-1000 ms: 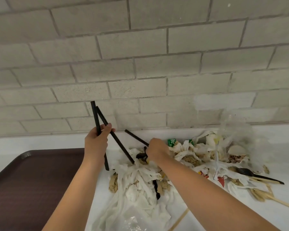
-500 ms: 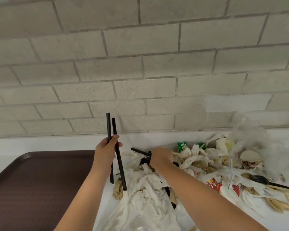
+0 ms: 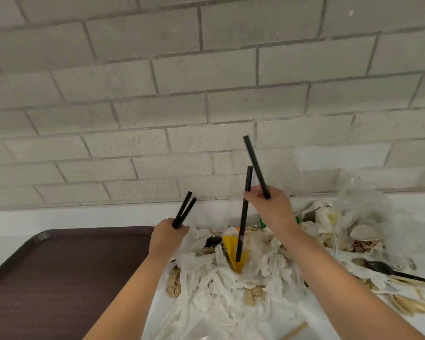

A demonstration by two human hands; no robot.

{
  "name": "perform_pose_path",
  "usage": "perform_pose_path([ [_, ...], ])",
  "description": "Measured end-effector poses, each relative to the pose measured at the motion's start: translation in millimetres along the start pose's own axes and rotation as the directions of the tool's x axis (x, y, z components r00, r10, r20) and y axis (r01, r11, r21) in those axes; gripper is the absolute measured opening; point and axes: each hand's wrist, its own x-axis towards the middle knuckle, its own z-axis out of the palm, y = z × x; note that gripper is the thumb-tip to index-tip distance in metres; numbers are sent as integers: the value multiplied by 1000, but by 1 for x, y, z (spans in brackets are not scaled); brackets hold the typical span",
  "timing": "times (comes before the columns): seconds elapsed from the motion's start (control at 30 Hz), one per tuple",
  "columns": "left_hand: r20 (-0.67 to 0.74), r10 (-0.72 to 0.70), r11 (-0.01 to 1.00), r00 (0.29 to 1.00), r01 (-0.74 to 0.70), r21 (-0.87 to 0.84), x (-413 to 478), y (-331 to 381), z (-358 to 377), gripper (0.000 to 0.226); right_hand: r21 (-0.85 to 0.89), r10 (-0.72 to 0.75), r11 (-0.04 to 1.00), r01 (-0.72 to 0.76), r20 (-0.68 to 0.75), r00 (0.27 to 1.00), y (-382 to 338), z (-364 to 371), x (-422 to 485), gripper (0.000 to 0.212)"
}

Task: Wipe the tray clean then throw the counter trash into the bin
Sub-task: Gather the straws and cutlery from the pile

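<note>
Since 0.5 s ago my right grip [image 3: 272,209] has risen out of the trash pile [image 3: 221,288] and now stands above it, fingers curled round 2 black straws. The upright straw [image 3: 243,222] hangs with its lower end in front of a yellow wrapper [image 3: 231,249]; whether they touch I cannot tell. The leaning straw [image 3: 255,165] tilts up and left toward the wall.

Nearest me, a wooden stick [image 3: 292,331] and a clear plastic piece [image 3: 201,331] are cut off by the bottom edge. Beyond them lies the heap of white napkins [image 3: 206,273] with brown paper scraps half buried under it. The tray [image 3: 59,278] sits on the desk [image 3: 10,222] just left of the pile, its near and left parts out of frame.

My left grip [image 3: 168,238] is closed on the paired straws [image 3: 185,211], 2 side by side and tilted up to the right, their lower ends hidden in my fist.

At the right a black fork [image 3: 383,268] lies on the napkins, its handle running out of frame. A green scrap [image 3: 263,223] beside my right wrist is mostly hidden, and the patterned paper [image 3: 363,245] is too small to read. A clear bag [image 3: 361,200] blurs against the block wall [image 3: 206,82].
</note>
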Motion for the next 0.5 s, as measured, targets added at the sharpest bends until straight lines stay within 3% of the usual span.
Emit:
perform_pose_path([
  [0.13,97,-33,947,995,0,321,7,-6,3,18,28,-125,991,127,-60,990,-16,-16,1,20],
  [0.3,257,-84,951,963,0,310,13,-6,17,23,-87,-246,964,251,62,967,-23,-17,6,15],
  [0.5,362,-108,940,926,-24,341,21,-10,26,24,-394,-183,866,307,321,929,1,22,25,12],
])
